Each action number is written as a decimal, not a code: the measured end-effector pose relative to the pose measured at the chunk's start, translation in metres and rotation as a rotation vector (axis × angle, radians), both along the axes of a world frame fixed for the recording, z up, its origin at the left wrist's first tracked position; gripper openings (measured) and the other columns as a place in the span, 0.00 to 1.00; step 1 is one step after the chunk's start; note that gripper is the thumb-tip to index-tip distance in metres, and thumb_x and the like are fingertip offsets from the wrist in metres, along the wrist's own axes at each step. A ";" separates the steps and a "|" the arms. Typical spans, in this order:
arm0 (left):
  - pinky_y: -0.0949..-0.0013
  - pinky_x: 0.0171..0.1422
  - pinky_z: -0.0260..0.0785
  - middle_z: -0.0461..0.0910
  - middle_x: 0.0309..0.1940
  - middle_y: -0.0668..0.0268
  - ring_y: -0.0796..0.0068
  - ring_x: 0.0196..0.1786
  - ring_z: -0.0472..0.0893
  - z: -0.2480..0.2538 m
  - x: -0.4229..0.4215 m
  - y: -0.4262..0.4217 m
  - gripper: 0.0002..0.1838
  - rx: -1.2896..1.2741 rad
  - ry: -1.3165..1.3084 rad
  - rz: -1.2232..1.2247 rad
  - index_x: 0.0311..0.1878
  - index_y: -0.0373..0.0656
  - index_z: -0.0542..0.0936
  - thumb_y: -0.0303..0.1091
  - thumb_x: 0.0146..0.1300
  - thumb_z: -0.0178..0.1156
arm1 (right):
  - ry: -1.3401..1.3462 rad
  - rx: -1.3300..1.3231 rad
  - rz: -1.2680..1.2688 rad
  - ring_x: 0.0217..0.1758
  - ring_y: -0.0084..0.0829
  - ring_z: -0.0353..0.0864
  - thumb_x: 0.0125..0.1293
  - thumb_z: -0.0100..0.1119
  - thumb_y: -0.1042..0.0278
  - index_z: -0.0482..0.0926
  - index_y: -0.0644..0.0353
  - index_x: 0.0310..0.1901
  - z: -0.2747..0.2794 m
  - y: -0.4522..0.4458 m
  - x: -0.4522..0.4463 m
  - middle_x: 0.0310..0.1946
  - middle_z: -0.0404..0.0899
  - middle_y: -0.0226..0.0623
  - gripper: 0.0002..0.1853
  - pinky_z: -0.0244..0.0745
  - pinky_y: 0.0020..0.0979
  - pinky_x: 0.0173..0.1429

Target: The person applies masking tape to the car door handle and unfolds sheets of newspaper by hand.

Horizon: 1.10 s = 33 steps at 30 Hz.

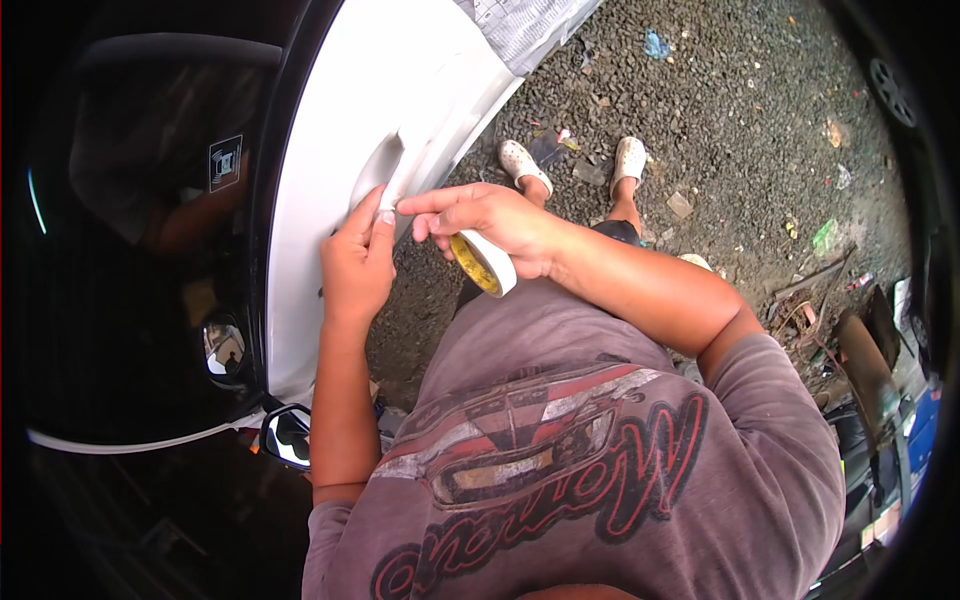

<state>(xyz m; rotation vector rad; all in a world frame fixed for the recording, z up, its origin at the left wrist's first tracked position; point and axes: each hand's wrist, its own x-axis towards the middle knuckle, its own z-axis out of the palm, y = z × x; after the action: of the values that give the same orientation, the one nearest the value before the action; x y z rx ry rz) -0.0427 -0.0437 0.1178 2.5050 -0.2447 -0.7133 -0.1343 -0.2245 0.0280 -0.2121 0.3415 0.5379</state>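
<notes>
My left hand (360, 262) is at the white car door (340, 110), its thumb and index finger closed around the near end of the white door handle (396, 180). Any strip of tape on the handle is too pale to make out. In my right hand (500, 225) is a roll of white masking tape (500, 262) with a yellow inner core, held under the curled fingers and palm. The right index finger points out, its tip beside the handle and close to the left thumb.
A dark car window (150, 230) with a sticker fills the left, and a side mirror (288, 436) juts out by my left arm. Grey sheeting (530, 30) covers the panel further along. Gravel (720, 130) with litter lies underfoot; another person's clogs (629, 158) stand there.
</notes>
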 end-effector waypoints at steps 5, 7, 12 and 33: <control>0.68 0.32 0.72 0.81 0.24 0.68 0.81 0.24 0.78 -0.006 -0.003 0.000 0.19 -0.103 0.105 0.151 0.68 0.38 0.86 0.29 0.78 0.66 | -0.001 -0.091 0.047 0.44 0.22 0.80 0.76 0.63 0.73 0.78 0.71 0.71 -0.010 0.006 0.005 0.48 0.86 0.32 0.24 0.77 0.25 0.52; 0.67 0.33 0.73 0.83 0.23 0.65 0.79 0.23 0.79 -0.014 -0.004 0.001 0.17 -0.058 -0.120 0.036 0.64 0.39 0.88 0.30 0.76 0.68 | -0.013 -0.119 0.034 0.45 0.22 0.80 0.76 0.62 0.73 0.79 0.71 0.71 -0.005 0.006 0.010 0.48 0.86 0.31 0.24 0.77 0.25 0.52; 0.65 0.35 0.76 0.86 0.24 0.59 0.75 0.25 0.83 -0.012 -0.006 -0.008 0.14 0.006 -0.245 -0.007 0.57 0.40 0.91 0.31 0.71 0.71 | -0.141 -0.371 0.065 0.45 0.22 0.80 0.76 0.57 0.75 0.80 0.71 0.71 -0.002 0.004 0.008 0.47 0.86 0.32 0.24 0.76 0.25 0.51; 0.45 0.44 0.80 0.90 0.33 0.56 0.46 0.38 0.90 -0.017 -0.009 -0.008 0.13 0.264 -0.342 -0.182 0.51 0.48 0.86 0.42 0.70 0.71 | -0.015 -0.370 0.126 0.39 0.23 0.78 0.71 0.58 0.75 0.80 0.69 0.69 -0.002 -0.011 0.010 0.42 0.86 0.33 0.25 0.75 0.27 0.46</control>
<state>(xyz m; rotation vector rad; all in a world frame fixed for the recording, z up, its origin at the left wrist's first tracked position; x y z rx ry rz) -0.0514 -0.0518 0.1006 2.8797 -0.5368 -0.3996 -0.1246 -0.2354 0.0263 -0.5977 0.4141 0.5944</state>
